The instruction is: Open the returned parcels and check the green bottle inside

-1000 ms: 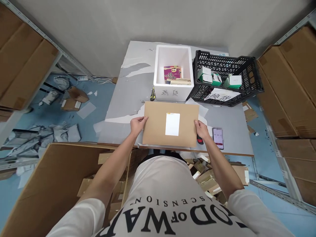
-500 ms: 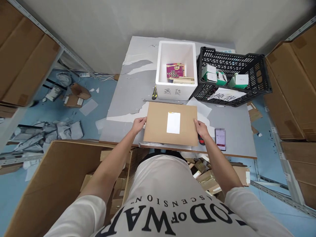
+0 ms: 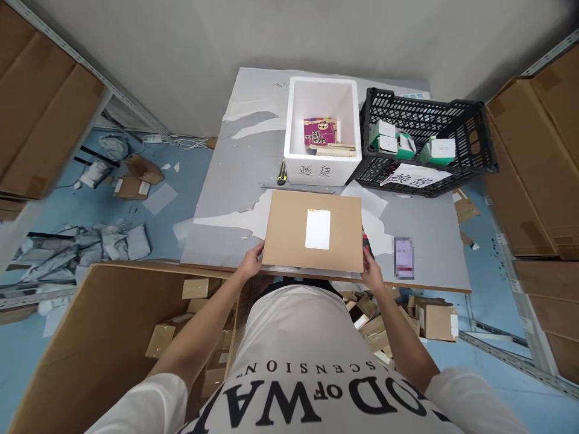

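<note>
A flat brown cardboard mailer with a white label lies in front of me at the near edge of the table. My left hand pinches its near left corner. At the near right corner, my right hand grips the mailer in the same way, fingers partly hidden beneath. A red and black object peeks out from the mailer's right edge, mostly covered. To the right of it rests a phone, its screen blurred.
Beyond the mailer stand a white foam box with books and a black crate holding small green-and-white boxes. A yellow cutter lies beside the foam box. A big open carton is at my left.
Both hands have slid toward me along the mailer's sides, from mid-edge to its near corners. The mailer has barely shifted.
</note>
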The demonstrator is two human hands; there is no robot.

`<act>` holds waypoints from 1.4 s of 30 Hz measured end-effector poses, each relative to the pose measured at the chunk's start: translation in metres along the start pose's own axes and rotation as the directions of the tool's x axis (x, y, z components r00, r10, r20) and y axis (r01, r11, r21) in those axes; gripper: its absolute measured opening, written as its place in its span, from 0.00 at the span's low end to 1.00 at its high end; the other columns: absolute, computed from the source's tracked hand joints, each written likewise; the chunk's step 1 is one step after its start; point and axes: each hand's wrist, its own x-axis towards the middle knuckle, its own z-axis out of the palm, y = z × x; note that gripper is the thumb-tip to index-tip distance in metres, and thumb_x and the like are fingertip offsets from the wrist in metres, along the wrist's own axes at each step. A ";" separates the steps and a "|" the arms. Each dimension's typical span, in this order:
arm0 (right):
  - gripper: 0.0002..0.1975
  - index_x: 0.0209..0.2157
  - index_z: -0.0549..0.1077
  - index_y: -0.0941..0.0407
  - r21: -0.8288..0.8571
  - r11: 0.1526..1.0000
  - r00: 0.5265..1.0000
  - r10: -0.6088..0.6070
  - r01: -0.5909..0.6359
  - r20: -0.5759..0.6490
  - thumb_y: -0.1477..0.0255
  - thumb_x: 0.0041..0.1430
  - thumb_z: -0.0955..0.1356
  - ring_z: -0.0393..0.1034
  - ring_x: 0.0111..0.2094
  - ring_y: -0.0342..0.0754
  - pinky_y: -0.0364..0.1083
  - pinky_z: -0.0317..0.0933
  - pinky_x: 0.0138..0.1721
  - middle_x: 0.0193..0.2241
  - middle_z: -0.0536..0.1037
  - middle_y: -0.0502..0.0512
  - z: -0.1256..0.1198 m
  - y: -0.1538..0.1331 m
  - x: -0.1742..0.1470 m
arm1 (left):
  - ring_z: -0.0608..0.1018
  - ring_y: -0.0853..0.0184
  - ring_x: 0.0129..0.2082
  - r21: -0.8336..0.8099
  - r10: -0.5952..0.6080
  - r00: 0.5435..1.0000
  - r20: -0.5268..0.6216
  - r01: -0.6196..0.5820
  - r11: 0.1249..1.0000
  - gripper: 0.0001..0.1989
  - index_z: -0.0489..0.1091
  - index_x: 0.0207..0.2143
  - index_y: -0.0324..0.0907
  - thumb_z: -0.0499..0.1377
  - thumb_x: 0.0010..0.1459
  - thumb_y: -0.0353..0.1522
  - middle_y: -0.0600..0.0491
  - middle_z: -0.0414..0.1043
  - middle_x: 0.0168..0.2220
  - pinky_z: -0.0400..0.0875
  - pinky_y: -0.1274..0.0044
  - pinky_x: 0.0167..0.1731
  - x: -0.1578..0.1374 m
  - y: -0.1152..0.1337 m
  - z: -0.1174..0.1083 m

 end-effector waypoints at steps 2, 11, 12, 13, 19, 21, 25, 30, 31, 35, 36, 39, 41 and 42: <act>0.38 0.61 0.60 0.57 -0.104 0.993 0.996 -0.048 0.056 0.077 0.67 0.47 0.68 0.63 0.57 0.57 0.56 0.58 0.57 0.58 0.66 0.64 0.007 0.007 -0.015 | 0.74 0.56 0.52 0.104 0.014 0.995 0.101 -0.025 0.994 0.31 0.66 0.55 0.37 0.60 0.45 0.32 0.44 0.72 0.52 0.67 0.64 0.54 -0.013 -0.006 0.004; 0.20 0.43 0.72 0.58 -0.229 0.973 0.999 0.019 -0.013 0.025 0.60 0.52 0.65 0.71 0.46 0.59 0.55 0.65 0.45 0.42 0.77 0.64 0.034 0.024 -0.021 | 0.73 0.55 0.52 0.130 0.022 0.997 0.075 -0.031 0.991 0.28 0.65 0.53 0.38 0.61 0.50 0.39 0.44 0.72 0.52 0.67 0.63 0.53 -0.020 -0.003 0.016; 0.20 0.42 0.72 0.58 -0.225 0.974 0.999 0.020 -0.013 0.025 0.60 0.52 0.65 0.71 0.45 0.59 0.55 0.65 0.45 0.42 0.77 0.64 0.034 0.024 -0.020 | 0.73 0.54 0.53 0.134 0.026 0.997 0.072 -0.035 0.990 0.29 0.65 0.53 0.38 0.61 0.50 0.39 0.43 0.72 0.52 0.66 0.63 0.53 -0.020 -0.001 0.015; 0.20 0.42 0.72 0.58 -0.220 0.976 0.999 0.013 -0.006 0.030 0.60 0.52 0.65 0.71 0.44 0.59 0.55 0.65 0.45 0.42 0.77 0.64 0.033 0.024 -0.020 | 0.73 0.54 0.53 0.142 0.028 0.997 0.073 -0.038 0.989 0.29 0.65 0.54 0.38 0.61 0.50 0.39 0.43 0.72 0.52 0.66 0.62 0.54 -0.021 0.000 0.015; 0.20 0.43 0.72 0.56 -0.164 0.981 0.992 -0.093 0.106 0.083 0.60 0.52 0.67 0.67 0.52 0.58 0.57 0.60 0.53 0.46 0.75 0.62 0.017 0.005 -0.019 | 0.75 0.54 0.49 0.127 0.043 0.996 0.073 -0.052 0.991 0.31 0.65 0.54 0.36 0.63 0.49 0.41 0.42 0.74 0.49 0.71 0.63 0.48 -0.028 0.017 0.003; 0.21 0.43 0.71 0.57 -0.114 0.986 0.987 -0.110 0.123 0.115 0.59 0.52 0.68 0.69 0.48 0.57 0.56 0.62 0.50 0.44 0.76 0.62 0.008 -0.009 -0.019 | 0.77 0.56 0.47 0.081 0.037 0.998 0.045 -0.040 0.996 0.31 0.66 0.53 0.36 0.63 0.50 0.43 0.42 0.75 0.47 0.74 0.66 0.44 -0.029 0.029 -0.004; 0.22 0.46 0.69 0.56 0.021 0.985 0.979 -0.173 0.171 0.111 0.57 0.54 0.68 0.71 0.43 0.53 0.52 0.65 0.45 0.44 0.76 0.61 -0.012 -0.049 -0.014 | 0.77 0.57 0.48 -0.017 0.046 0.999 -0.014 -0.046 0.999 0.30 0.67 0.51 0.35 0.62 0.51 0.45 0.41 0.74 0.48 0.74 0.68 0.46 -0.023 0.061 -0.017; 0.24 0.44 0.72 0.57 -0.097 0.980 0.985 -0.172 0.173 0.012 0.53 0.56 0.65 0.70 0.40 0.52 0.48 0.64 0.40 0.41 0.77 0.59 -0.032 -0.108 0.006 | 0.77 0.55 0.49 -0.114 0.045 0.994 -0.097 -0.056 0.992 0.32 0.68 0.51 0.37 0.63 0.49 0.48 0.41 0.73 0.50 0.72 0.67 0.49 0.002 0.101 -0.023; 0.25 0.44 0.73 0.58 -0.128 0.978 0.986 -0.165 0.164 -0.002 0.52 0.56 0.64 0.70 0.40 0.52 0.47 0.64 0.39 0.40 0.77 0.59 -0.035 -0.119 0.012 | 0.77 0.55 0.48 -0.127 0.031 0.992 -0.123 -0.046 0.991 0.33 0.68 0.51 0.36 0.63 0.48 0.48 0.41 0.74 0.49 0.73 0.66 0.48 0.009 0.108 -0.023; 0.28 0.37 0.75 0.59 -0.267 0.957 0.990 -0.129 0.112 -0.049 0.49 0.57 0.60 0.69 0.33 0.51 0.46 0.61 0.35 0.33 0.78 0.57 -0.043 -0.150 0.036 | 0.79 0.55 0.44 -0.154 -0.037 0.978 -0.205 0.005 0.988 0.35 0.67 0.50 0.35 0.64 0.46 0.49 0.40 0.77 0.43 0.75 0.67 0.43 0.032 0.127 -0.024; 0.29 0.34 0.75 0.60 -0.295 0.951 0.992 -0.117 0.096 -0.056 0.48 0.57 0.59 0.68 0.32 0.50 0.45 0.60 0.33 0.30 0.78 0.56 -0.043 -0.154 0.041 | 0.79 0.55 0.44 -0.154 -0.036 0.979 -0.203 0.004 0.988 0.35 0.67 0.50 0.36 0.65 0.45 0.49 0.41 0.77 0.44 0.75 0.67 0.43 0.036 0.129 -0.026; 0.32 0.28 0.75 0.60 -0.326 0.942 0.994 -0.098 0.077 -0.048 0.45 0.57 0.58 0.66 0.29 0.49 0.44 0.57 0.30 0.25 0.76 0.54 -0.040 -0.161 0.051 | 0.78 0.55 0.46 -0.154 -0.004 0.985 -0.170 -0.023 0.988 0.38 0.66 0.52 0.36 0.69 0.40 0.46 0.40 0.75 0.47 0.74 0.66 0.45 0.044 0.126 -0.030; 0.33 0.29 0.76 0.60 -0.313 0.946 0.993 -0.109 0.090 -0.045 0.45 0.56 0.58 0.66 0.28 0.48 0.44 0.57 0.30 0.25 0.76 0.54 -0.036 -0.161 0.053 | 0.78 0.55 0.46 -0.182 0.008 0.987 -0.160 -0.038 0.983 0.40 0.65 0.52 0.35 0.69 0.40 0.45 0.39 0.75 0.47 0.74 0.65 0.46 0.044 0.120 -0.032; 0.33 0.30 0.77 0.60 -0.305 0.948 0.992 -0.117 0.096 -0.050 0.45 0.56 0.58 0.66 0.28 0.48 0.44 0.57 0.30 0.25 0.76 0.54 -0.034 -0.160 0.054 | 0.78 0.54 0.47 -0.208 0.014 0.988 -0.156 -0.046 0.977 0.40 0.64 0.53 0.34 0.69 0.40 0.46 0.38 0.75 0.47 0.74 0.64 0.47 0.042 0.116 -0.032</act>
